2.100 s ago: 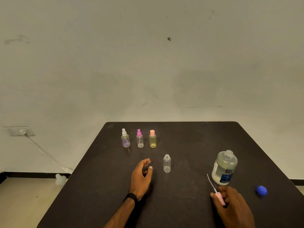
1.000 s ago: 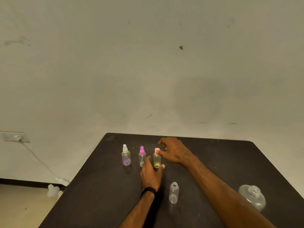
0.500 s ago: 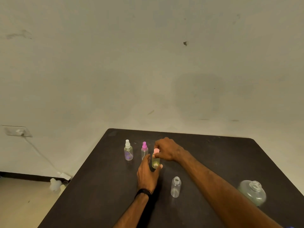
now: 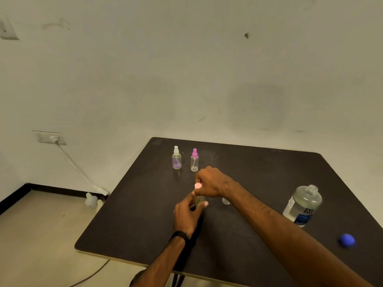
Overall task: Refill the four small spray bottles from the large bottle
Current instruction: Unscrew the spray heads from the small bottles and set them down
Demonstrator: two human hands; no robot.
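Fingers of the right hand (image 4: pixel 211 184) curl over the pink cap (image 4: pixel 198 185) of a small yellowish spray bottle (image 4: pixel 199 200), pinching the cap from above. Just below, the left hand (image 4: pixel 186 217) grips the body of that same bottle between thumb and fingers, so only a sliver of the bottle shows between the two hands. A dark band (image 4: pixel 179 236) circles the left wrist. The bottle is upright near the middle of the bench (image 4: pixel 145 224); whether it rests on the surface or is lifted cannot be told.

Just behind the right wrist, a bit of a clear open bottle (image 4: pixel 226 200) peeks out, mostly hidden by the forearm. Farther back on the bench stand two more small spray bottles side by side, apart from each other: one with a white top (image 4: pixel 176 159) and a purplish tint at the base, and one with a magenta top (image 4: pixel 194 161).

Well off to the right stands the large bottle (image 4: pixel 302 206), upright, uncapped, with clear liquid inside and a blue and white label. Nearer the front right corner lies its blue cap (image 4: pixel 347 240), apart from the bottle.

Beyond the bench, a wall socket (image 4: pixel 51 138) has a white cable (image 4: pixel 76 166) running down to the floor, where a pale plastic container (image 4: pixel 91 200) sits by the bench's left edge.
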